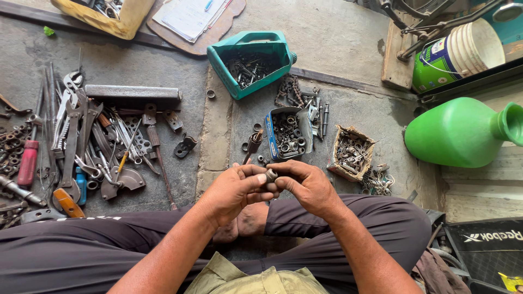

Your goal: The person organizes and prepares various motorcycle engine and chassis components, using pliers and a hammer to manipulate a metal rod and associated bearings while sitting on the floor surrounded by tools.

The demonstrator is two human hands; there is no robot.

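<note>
Together, left hand (pixel 233 190), right hand (pixel 306 184), one small metal part (pixel 271 175)

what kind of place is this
Probably a small repair workshop run on the floor. Wrenches and pliers lie spread on the concrete, cut-open containers hold nuts and springs, and both hands hold a small metal part.

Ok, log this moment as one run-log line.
left hand: pinching small metal part | right hand: gripping same part | position: above lap | nearest: blue tin of nuts
</note>
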